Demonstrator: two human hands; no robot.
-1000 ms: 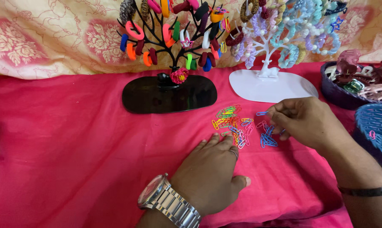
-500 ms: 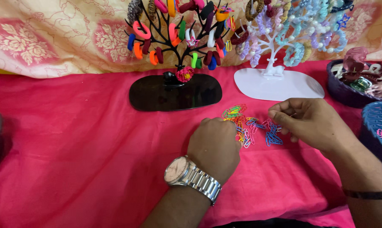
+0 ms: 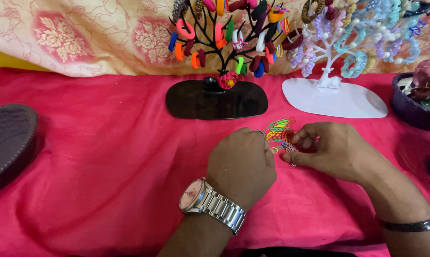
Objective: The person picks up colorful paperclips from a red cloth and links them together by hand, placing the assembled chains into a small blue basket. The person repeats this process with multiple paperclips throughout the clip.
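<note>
Paper clips [image 3: 280,131] | multicoloured, thin wire | small heap between both hands

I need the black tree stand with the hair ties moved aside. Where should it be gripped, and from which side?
Probably by the bare trunk just above the black tree stand's flat oval base, coming from the front, over the red cloth. The branches are crowded with hair ties, so a grip higher up would knock them off. The base lies flat on the cloth, with little edge to get under.

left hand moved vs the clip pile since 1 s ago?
Yes. The left hand has moved up and right, toward the black stand base; it now reaches the coloured paper clips, opposite the right hand.
</note>
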